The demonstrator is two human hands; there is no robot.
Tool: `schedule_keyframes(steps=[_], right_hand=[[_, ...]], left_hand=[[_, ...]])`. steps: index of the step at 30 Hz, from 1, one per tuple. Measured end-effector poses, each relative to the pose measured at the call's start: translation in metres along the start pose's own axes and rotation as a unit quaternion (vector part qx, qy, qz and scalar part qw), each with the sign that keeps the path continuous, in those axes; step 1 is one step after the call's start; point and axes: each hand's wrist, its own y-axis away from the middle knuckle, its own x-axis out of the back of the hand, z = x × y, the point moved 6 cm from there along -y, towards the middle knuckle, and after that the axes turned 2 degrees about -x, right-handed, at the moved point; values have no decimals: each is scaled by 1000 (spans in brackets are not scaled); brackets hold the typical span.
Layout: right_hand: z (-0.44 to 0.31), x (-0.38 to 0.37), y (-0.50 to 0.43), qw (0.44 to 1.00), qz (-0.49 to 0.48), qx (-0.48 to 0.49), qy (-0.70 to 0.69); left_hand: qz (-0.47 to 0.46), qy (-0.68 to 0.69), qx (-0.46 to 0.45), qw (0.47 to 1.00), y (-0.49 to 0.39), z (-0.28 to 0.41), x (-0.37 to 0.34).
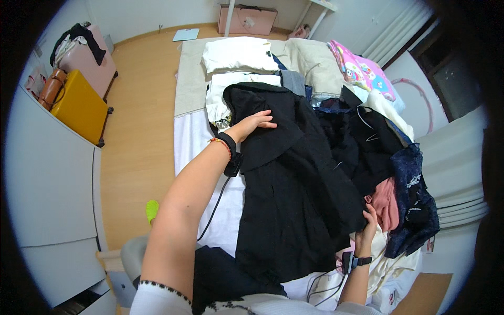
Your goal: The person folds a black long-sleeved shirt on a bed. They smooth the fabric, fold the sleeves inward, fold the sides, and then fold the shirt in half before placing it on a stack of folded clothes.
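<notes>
A black garment, seemingly a long-sleeved jacket or coat [283,197], lies spread lengthwise over the bed [189,138]. Its collar end rests on a folded white garment. My left hand [260,122] lies on its upper part with the fingers apart, holding nothing. At its lower right, my right hand [369,224] has its fingers curled around the edge of the black cloth, probably a sleeve end; the thumb is partly hidden. Each wrist wears a black strap with a device and cable.
Folded white garments [240,55] are stacked at the bed's far end, beside beige bedding [311,63] and a pink patterned textile [366,75]. Dark clothes [370,138], a salmon-pink cloth [386,204] and a navy garment [413,204] heap on the right. Suitcases [80,110] stand at the left wall.
</notes>
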Motion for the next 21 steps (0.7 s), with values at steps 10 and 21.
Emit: schedule_keyframes(steps=[10, 21], right_hand=[[-20, -48, -28, 649, 73, 234, 721], [22, -133, -21, 593, -142, 324, 723]], left_hand=[[0, -561, -49, 826, 4, -41, -45], [-6, -632, -15, 774, 16, -55, -67]])
